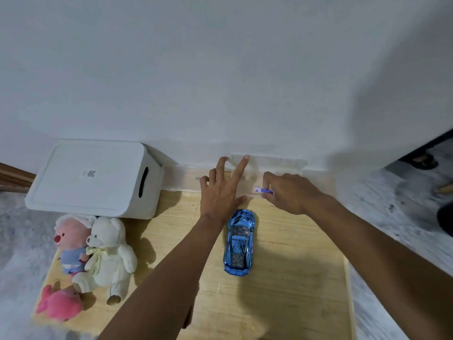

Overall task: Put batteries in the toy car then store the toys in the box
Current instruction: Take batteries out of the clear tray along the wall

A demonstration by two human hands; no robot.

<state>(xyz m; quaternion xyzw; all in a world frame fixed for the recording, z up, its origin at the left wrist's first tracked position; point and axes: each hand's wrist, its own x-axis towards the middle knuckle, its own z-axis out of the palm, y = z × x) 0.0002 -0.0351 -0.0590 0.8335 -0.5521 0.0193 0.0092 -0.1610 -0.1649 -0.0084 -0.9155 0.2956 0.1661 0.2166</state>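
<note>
Blue toy car [239, 242] on desk [282, 278], just below splayed left hand [220, 192]; right hand [291, 195] fingers [268, 179] pinching battery [262, 190].

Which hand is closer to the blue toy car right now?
The left hand. Its heel sits just past the blue toy car, almost over the car's far end. The right hand is farther off to the right, pinching a small battery.

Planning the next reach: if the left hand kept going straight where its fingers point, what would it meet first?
Probably the clear plastic container by the wall; the left hand already overlaps it, though depth is unclear.
</note>
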